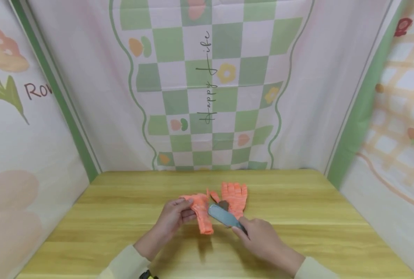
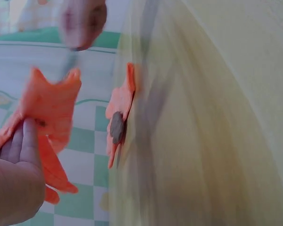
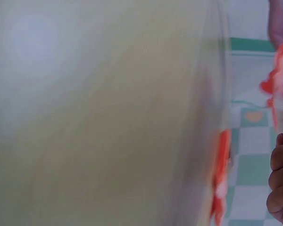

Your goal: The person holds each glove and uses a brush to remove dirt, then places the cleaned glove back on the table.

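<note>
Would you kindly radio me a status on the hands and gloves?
Left hand gripping raised orange glove. Right hand holding flat grey tool close by, contact unclear. Second glove on table behind, apparently not in the way.

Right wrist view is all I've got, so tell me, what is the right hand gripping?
Observer: In the head view, the right hand grips a flat gray-blue tool by its dark end.
Operator: And the second orange glove, the one on the table: which way do its fingers point?
Observer: Away from the person, toward the checkered backdrop.
</note>
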The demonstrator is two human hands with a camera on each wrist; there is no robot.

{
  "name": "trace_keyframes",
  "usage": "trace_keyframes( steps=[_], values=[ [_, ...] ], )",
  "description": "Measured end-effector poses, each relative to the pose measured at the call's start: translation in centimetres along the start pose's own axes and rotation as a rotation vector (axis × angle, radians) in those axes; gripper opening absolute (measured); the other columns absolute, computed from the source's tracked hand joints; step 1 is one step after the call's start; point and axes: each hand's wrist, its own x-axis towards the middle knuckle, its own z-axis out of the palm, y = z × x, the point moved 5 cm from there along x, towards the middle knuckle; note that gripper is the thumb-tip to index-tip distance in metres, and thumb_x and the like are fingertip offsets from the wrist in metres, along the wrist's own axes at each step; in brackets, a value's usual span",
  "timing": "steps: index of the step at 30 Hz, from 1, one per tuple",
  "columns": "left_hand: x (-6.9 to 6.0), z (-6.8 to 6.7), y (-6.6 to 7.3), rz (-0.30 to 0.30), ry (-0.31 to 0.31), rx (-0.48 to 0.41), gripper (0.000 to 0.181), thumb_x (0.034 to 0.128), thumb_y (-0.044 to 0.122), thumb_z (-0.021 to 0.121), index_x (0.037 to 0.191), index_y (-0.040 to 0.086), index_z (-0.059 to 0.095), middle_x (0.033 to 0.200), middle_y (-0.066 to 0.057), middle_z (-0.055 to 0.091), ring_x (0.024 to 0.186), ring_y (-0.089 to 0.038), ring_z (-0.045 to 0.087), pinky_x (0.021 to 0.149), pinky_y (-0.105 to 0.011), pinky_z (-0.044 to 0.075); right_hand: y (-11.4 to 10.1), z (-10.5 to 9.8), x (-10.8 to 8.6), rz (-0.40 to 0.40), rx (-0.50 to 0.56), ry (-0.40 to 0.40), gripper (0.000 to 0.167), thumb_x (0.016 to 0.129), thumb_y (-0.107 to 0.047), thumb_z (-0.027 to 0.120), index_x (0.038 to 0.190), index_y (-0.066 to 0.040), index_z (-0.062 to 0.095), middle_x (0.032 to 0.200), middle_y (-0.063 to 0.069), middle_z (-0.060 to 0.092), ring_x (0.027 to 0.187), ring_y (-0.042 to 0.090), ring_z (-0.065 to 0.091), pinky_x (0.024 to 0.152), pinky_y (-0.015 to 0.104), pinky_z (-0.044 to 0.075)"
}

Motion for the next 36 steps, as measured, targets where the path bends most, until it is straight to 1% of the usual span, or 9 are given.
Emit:
trace_keyframes(
  steps=[4, 5, 8, 13, 18, 23, 27, 32, 36],
  values=[
    [0.0, -0.2, 0.3, 0.003, 0.008, 0.007, 0.022, 0.0976, 0.01, 0.058, 0.077, 0.006, 0.064, 0.081, -0.006, 0.071, 0.076, -0.014, 0.07, 0.079, -0.032, 0.057, 1.6, -0.2, -0.6, 0.078, -0.117, -0.02, 0.024, 0.098, -0.032, 0.059, 0.08, -0.017, 0.055, 0.055, -0.012, 0.034, 0.047, 0.003, 0.032, 0.042, 0.02, 0.03],
    [0.0, -0.3, 0.3, -0.001, 0.009, 0.01, 0.019, 0.0975, 0.01, 0.058, 0.08, 0.006, 0.066, 0.082, -0.007, 0.071, 0.076, -0.014, 0.07, 0.08, -0.032, 0.057, 1.9, -0.3, -0.6, 0.101, -0.121, -0.016, 0.025, 0.098, -0.033, 0.058, 0.079, -0.017, 0.055, 0.055, -0.011, 0.035, 0.047, 0.003, 0.032, 0.042, 0.02, 0.03],
    [0.0, -0.5, 0.2, -0.011, 0.007, 0.02, 0.02, 0.0976, 0.01, 0.058, 0.08, 0.006, 0.066, 0.081, -0.006, 0.071, 0.075, -0.014, 0.07, 0.079, -0.032, 0.057, 2.2, -1.0, -0.3, 0.136, -0.087, 0.021, 0.029, 0.099, -0.033, 0.057, 0.075, -0.019, 0.049, 0.054, -0.011, 0.035, 0.045, 0.003, 0.03, 0.041, 0.02, 0.029],
    [0.0, -0.4, -0.2, -0.017, -0.015, 0.018, 0.026, 0.0978, 0.009, 0.057, 0.072, 0.007, 0.062, 0.079, -0.005, 0.071, 0.074, -0.013, 0.069, 0.08, -0.033, 0.057, 1.2, -2.3, 0.6, 0.101, -0.004, 0.111, 0.031, 0.1, -0.031, 0.056, 0.073, -0.02, 0.044, 0.053, -0.012, 0.033, 0.044, 0.0, 0.027, 0.042, 0.019, 0.027],
    [0.0, -0.2, -0.3, -0.018, -0.019, 0.007, 0.024, 0.0982, 0.008, 0.056, 0.076, 0.008, 0.065, 0.078, -0.005, 0.071, 0.074, -0.013, 0.07, 0.079, -0.033, 0.057, -0.3, -2.9, 1.3, 0.04, 0.076, 0.182, 0.029, 0.099, -0.027, 0.058, 0.074, -0.02, 0.045, 0.053, -0.015, 0.032, 0.043, -0.002, 0.026, 0.04, 0.018, 0.027],
    [0.1, 0.0, -0.3, -0.015, -0.018, 0.003, 0.019, 0.0976, 0.008, 0.058, 0.081, 0.006, 0.067, 0.078, -0.005, 0.071, 0.074, -0.013, 0.07, 0.079, -0.033, 0.057, -1.7, -2.9, 1.8, -0.038, 0.153, 0.22, 0.028, 0.099, -0.022, 0.059, 0.075, -0.02, 0.045, 0.055, -0.016, 0.032, 0.043, -0.004, 0.027, 0.039, 0.017, 0.028],
    [0.1, 0.3, -0.3, -0.02, -0.025, -0.007, 0.018, 0.0966, 0.007, 0.059, 0.081, 0.007, 0.068, 0.076, -0.005, 0.071, 0.073, -0.012, 0.07, 0.079, -0.034, 0.057, -2.4, -2.3, 2.0, -0.081, 0.18, 0.201, 0.029, 0.1, -0.02, 0.057, 0.074, -0.019, 0.044, 0.057, -0.016, 0.032, 0.044, -0.005, 0.028, 0.039, 0.017, 0.029],
    [0.0, 0.6, -0.1, -0.023, -0.037, -0.013, 0.019, 0.0974, 0.007, 0.057, 0.081, 0.008, 0.067, 0.077, -0.005, 0.071, 0.074, -0.013, 0.07, 0.081, -0.035, 0.057, -2.3, -1.3, 1.8, -0.052, 0.193, 0.131, 0.027, 0.101, -0.023, 0.054, 0.076, -0.019, 0.046, 0.057, -0.015, 0.035, 0.045, -0.004, 0.029, 0.04, 0.017, 0.031],
    [-0.1, 0.5, 0.0, -0.026, -0.029, -0.004, 0.019, 0.0977, 0.007, 0.057, 0.081, 0.006, 0.067, 0.077, -0.005, 0.071, 0.074, -0.012, 0.07, 0.079, -0.033, 0.057, -2.1, -0.6, 1.4, -0.041, 0.182, 0.105, 0.025, 0.101, -0.025, 0.054, 0.078, -0.019, 0.048, 0.058, -0.015, 0.036, 0.046, -0.003, 0.029, 0.041, 0.017, 0.032]
  ],
)
